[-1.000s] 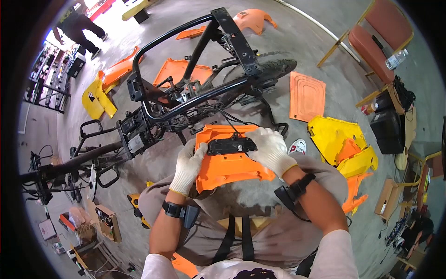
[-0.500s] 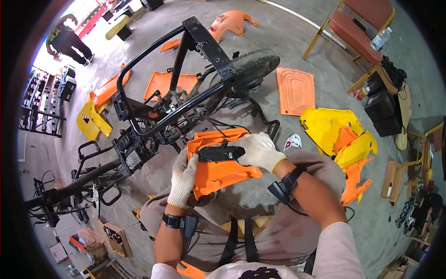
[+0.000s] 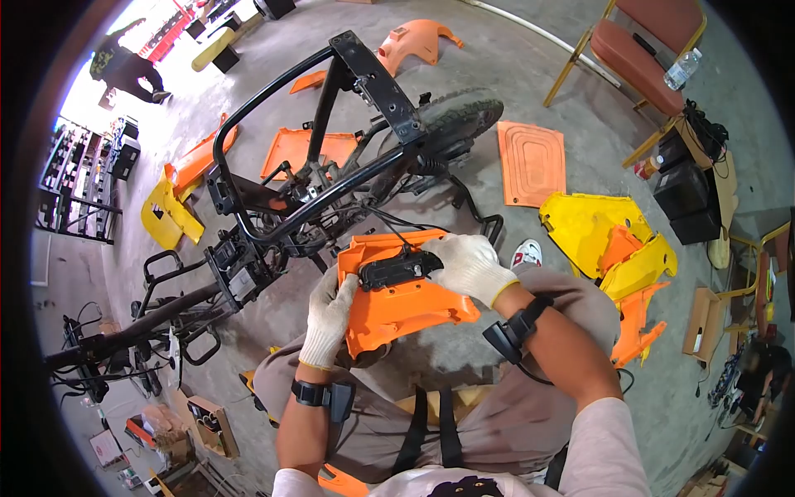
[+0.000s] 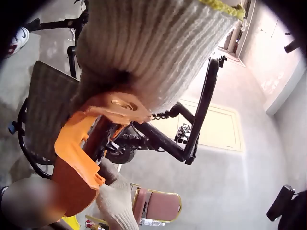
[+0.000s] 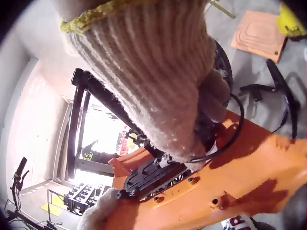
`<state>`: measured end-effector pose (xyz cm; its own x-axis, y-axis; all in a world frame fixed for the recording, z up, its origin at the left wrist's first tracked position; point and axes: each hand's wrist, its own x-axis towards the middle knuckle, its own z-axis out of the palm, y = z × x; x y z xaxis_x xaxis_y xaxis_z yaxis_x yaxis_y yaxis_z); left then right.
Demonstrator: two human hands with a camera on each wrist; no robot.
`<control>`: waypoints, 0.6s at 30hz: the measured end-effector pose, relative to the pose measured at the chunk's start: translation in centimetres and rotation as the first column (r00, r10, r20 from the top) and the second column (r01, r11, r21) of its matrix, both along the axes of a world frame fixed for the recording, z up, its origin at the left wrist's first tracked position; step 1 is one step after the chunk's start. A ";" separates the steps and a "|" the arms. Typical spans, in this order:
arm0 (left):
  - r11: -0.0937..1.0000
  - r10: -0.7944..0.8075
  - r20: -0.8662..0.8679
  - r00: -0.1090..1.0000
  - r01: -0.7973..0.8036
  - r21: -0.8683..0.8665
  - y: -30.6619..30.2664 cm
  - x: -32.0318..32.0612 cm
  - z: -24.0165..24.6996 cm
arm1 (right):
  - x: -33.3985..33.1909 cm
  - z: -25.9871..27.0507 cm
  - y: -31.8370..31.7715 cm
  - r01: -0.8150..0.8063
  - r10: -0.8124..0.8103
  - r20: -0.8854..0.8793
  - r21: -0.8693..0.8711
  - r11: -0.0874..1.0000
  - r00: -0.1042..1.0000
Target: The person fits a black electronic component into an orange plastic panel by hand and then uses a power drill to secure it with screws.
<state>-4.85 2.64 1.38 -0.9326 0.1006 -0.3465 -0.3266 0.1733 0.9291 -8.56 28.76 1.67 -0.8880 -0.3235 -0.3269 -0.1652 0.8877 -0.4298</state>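
Observation:
An orange plastic panel point(image 3: 406, 311) lies tilted over the person's lap, its ribbed inner side facing up. Set in it is a long black housing point(image 3: 393, 272), with a thin dark cable running up toward the frame. The left hand point(image 3: 328, 319), in a white knit glove, grips the panel's left edge, thumb on top near the housing's end. Also gloved, the right hand point(image 3: 470, 267) has its fingers curled at the housing's right end. In the right wrist view, those fingertips sit by a black cable point(image 5: 239, 117) close over the orange panel; the glove hides part of them.
A black motorbike frame point(image 3: 315, 199) with a rear wheel point(image 3: 464, 116) stands just beyond the panel. Yellow panels point(image 3: 592, 232) and a flat orange panel point(image 3: 532, 163) lie on the floor at right. A chair point(image 3: 638, 66) holds a bottle; another person point(image 3: 124, 70) is far left.
The head view has shifted and turned slightly. The panel tilted, then levelled a little, both hands staying on it. The right fingers remain at the housing's end. The far person has bent over.

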 end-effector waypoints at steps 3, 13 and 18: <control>0.999 0.019 -0.024 1.000 -0.019 0.030 -0.1 0.1 -0.3 | -0.2 1.1 0.1 -0.066 0.064 0.048 0.027 0.997 0.997; 0.996 0.005 -0.037 0.999 -0.009 -0.090 0.0 0.0 0.3 | 1.6 -0.7 -1.1 0.017 -0.017 -0.034 -0.008 1.000 0.999; 0.995 0.039 -0.070 0.997 -0.046 -0.094 0.1 -0.1 0.2 | 1.0 -1.0 -0.4 0.165 -0.160 0.042 -0.174 0.971 0.986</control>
<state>-4.91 2.76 1.61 -0.9570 0.0300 -0.2884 -0.2722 0.2494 0.9294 -7.56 28.40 0.67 -0.9250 -0.2300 -0.3025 -0.0108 0.8116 -0.5841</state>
